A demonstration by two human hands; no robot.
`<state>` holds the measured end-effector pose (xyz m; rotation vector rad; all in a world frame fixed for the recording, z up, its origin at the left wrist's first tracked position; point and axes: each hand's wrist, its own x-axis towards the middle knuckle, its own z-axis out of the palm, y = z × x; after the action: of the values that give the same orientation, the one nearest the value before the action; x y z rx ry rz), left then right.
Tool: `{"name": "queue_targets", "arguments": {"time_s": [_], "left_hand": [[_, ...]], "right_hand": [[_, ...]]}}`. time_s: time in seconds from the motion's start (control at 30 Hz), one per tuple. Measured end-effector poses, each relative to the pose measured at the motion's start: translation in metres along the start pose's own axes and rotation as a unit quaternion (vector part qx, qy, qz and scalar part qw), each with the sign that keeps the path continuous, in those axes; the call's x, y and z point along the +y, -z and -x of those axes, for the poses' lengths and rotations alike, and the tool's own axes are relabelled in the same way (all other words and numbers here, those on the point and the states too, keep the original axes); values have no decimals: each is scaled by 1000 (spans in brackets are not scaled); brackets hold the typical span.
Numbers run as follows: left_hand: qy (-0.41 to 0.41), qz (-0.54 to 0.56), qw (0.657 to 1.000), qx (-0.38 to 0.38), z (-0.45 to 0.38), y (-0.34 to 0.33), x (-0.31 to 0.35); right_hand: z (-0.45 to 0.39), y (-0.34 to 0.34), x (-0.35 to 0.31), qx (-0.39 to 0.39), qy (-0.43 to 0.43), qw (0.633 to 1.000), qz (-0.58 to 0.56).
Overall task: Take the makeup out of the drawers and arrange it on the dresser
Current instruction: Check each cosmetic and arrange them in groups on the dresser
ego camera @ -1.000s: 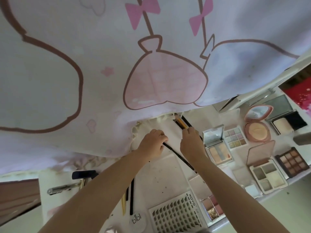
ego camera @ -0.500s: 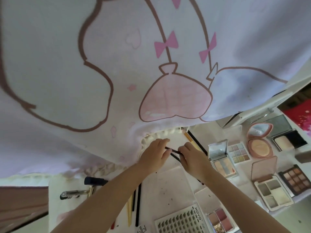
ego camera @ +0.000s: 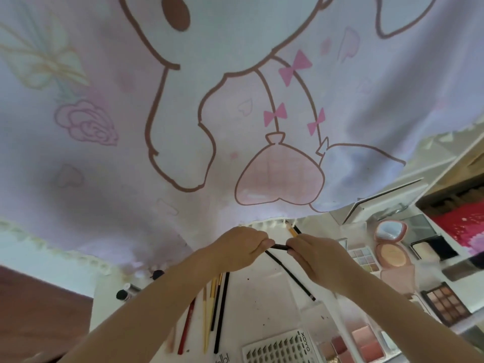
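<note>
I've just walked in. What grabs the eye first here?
A big pale cloth printed with a pink cartoon rabbit fills the upper view. Below it, the left hand and right hand both pinch a thin black makeup pencil. Open eyeshadow palettes line the dresser's right side.

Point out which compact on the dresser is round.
The pink compact with its mirrored lid up, at the back right. The palettes around it are all rectangular.
</note>
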<state>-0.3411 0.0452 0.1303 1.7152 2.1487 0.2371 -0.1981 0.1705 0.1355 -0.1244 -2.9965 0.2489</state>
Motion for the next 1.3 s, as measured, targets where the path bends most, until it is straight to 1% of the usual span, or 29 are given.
{"name": "queue_targets", "arguments": {"time_s": [0.07, 0.1, 0.17, 0.2, 0.27, 0.33, 0.4, 0.43, 0.47, 0.5, 0.57, 0.67, 0.73, 0.77, 0.8, 0.83, 0.87, 0.93, 0.97, 1.0, 1.03, 1.07, 1.13, 1.17, 1.23, 1.3], "left_hand": [[2, 7, 1000, 11, 6, -1, 4], [7, 16, 1000, 12, 9, -1, 5], [13, 44, 999, 12, 15, 0, 7], [12, 59, 998, 15, 17, 0, 9], [25, 94, 995, 24, 18, 2, 13], [49, 118, 991, 29, 24, 4, 9], [106, 158, 980, 53, 38, 11, -11], [132, 167, 975, 63, 46, 14, -22], [148, 160, 974, 60, 54, 17, -30], [155, 148, 975, 54, 58, 20, -32], [138, 143, 978, 65, 56, 21, -28], [124, 163, 974, 93, 49, 16, -15], [134, 190, 966, 109, 50, 11, -16], [144, 215, 959, 119, 51, 8, -17], [153, 244, 949, 130, 52, 6, -17], [168, 302, 927, 143, 53, 3, -16], [186, 385, 891, 151, 53, -1, -14], [201, 535, 806, 152, 53, -10, -5], [197, 576, 779, 150, 52, -15, -1], [186, 603, 763, 142, 52, -20, 5], [171, 615, 759, 127, 51, -24, 10], [156, 615, 765, 107, 51, -27, 16], [131, 587, 796, 66, 50, -31, 23], [126, 569, 811, 58, 50, -31, 25], [127, 548, 824, 68, 53, -30, 24], [141, 542, 823, 96, 55, -25, 20]], "right_hand": [[4, 4, -7, -4, 12, 1000, 2], [6, 6, -9, 7, 22, 1000, 18], [9, 4, -10, 81, 43, 995, 48], [9, 4, -12, 98, 57, 993, 45], [8, 4, -14, 89, 63, 993, 43], [10, 3, -9, 65, 40, 995, 61], [18, 7, 12, 21, -47, 995, 89], [27, 10, 25, -1, -92, 993, 76], [33, 13, 33, -12, -125, 991, 39], [36, 14, 38, -10, -136, 991, -3], [31, 12, 31, 18, -115, 991, -64], [19, 1, 22, -28, -131, 983, -126], [19, -3, 25, -47, -167, 965, -196], [20, -4, 27, -45, -182, 955, -228], [20, -5, 27, -36, -196, 947, -253], [20, -7, 25, -22, -208, 936, -282], [19, -8, 22, -6, -218, 924, -316], [15, -10, 12, 25, -242, 884, -400], [12, -11, 6, 40, -255, 856, -448], [8, -12, 0, 53, -267, 828, -490], [3, -12, -6, 62, -274, 805, -522], [-1, -13, -11, 62, -276, 795, -537], [-8, -13, -16, 59, -277, 783, -554], [-10, -13, -16, 60, -281, 777, -560], [-10, -12, -12, 70, -292, 776, -555], [-7, -9, -6, 81, -295, 790, -532]]}}
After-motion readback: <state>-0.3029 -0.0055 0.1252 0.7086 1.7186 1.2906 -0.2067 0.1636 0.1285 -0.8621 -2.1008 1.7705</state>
